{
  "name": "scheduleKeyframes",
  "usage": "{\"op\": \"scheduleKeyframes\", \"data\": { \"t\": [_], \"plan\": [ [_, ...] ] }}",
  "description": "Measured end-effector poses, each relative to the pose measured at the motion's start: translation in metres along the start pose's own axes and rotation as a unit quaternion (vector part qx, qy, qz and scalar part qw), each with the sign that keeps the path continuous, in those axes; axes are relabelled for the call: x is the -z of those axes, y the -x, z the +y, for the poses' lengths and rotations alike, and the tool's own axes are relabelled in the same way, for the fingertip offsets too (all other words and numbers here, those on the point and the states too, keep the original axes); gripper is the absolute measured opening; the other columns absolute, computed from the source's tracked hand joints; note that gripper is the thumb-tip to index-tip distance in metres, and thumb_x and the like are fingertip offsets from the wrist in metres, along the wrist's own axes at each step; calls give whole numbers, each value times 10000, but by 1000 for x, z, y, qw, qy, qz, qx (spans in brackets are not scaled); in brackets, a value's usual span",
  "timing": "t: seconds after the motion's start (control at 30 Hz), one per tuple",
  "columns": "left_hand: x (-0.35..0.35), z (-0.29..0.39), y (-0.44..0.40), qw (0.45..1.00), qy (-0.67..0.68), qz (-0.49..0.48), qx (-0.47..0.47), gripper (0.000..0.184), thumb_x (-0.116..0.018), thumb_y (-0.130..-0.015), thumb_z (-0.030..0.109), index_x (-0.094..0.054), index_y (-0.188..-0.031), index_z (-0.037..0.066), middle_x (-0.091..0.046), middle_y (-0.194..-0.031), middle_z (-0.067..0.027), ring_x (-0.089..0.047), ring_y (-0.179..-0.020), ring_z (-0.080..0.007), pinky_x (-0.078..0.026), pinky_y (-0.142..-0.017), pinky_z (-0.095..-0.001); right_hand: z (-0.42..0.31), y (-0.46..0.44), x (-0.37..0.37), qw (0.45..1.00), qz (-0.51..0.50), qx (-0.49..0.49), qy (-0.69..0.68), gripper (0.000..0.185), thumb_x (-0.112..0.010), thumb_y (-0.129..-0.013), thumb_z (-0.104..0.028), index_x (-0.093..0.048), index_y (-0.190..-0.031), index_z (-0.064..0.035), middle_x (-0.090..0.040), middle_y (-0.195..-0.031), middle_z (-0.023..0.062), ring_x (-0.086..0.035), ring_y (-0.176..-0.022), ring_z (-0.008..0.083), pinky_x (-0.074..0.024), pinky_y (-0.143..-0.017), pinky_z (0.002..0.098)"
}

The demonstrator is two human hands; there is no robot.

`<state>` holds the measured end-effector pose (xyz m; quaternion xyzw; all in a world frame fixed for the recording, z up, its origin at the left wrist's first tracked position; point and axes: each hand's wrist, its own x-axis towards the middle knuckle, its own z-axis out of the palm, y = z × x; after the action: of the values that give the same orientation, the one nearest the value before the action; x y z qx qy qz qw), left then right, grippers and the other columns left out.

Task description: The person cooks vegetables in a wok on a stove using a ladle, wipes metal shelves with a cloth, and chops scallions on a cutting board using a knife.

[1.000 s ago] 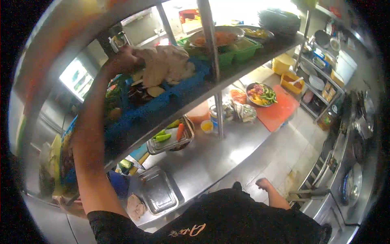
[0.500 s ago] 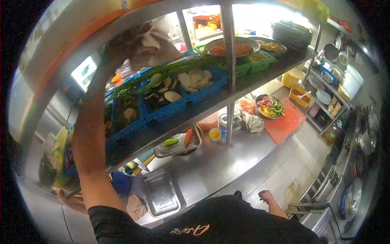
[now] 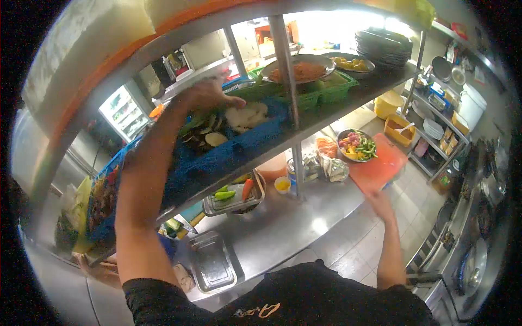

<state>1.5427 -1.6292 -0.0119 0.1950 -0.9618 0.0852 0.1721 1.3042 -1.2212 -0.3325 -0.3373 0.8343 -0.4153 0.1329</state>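
My left hand reaches over the upper shelf, above a blue basket of sliced vegetables. Its thumb stands out to the right beside pale white slices; the fingers are blurred, but nothing shows in them. Left of these lie dark-skinned slices, partly behind my wrist. My right hand is down at the near corner of an orange-red cutting board; its fingers are too indistinct to show whether they grip it. A metal bowl of cut colourful vegetables stands at the board's left edge.
A metal post rises from the shelf. A plate of orange shreds sits over a green basket, near stacked dark plates. Below are a tray with peppers, a metal tray and a knife. A stove burner is at right.
My left hand has come down from higher up to the slices, and the blurred pale thing near it is gone from view. My right hand has moved forward to the cutting board.
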Motion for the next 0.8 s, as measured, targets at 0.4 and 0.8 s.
{"op": "scheduleKeyframes", "data": {
  "t": [0.4, 0.8],
  "plan": [
    [3, 16, -34, 993, -36, -92, 68, 282, -476, -795, 193, -598, -997, 39, -582, -976, -239, -575, -906, -357, -443, -796, -436, -254, -193, 60, 795, 184, 551, 175, 359, -513, -807, -120, -525, -1164, -157, -505, -1200, 134, -467, -1124, 301, -385, -952, 393],
    [45, -23, 45, 977, -164, 13, 134, 398, -462, -854, 135, -410, -1237, 42, -567, -936, -201, -551, -845, -350, -427, -738, -482, -215, -290, 107, 834, 222, 431, 264, 253, -519, -805, -166, -591, -1044, -123, -608, -1001, 62, -561, -958, 245, -461, -819, 346]
  ]
}}
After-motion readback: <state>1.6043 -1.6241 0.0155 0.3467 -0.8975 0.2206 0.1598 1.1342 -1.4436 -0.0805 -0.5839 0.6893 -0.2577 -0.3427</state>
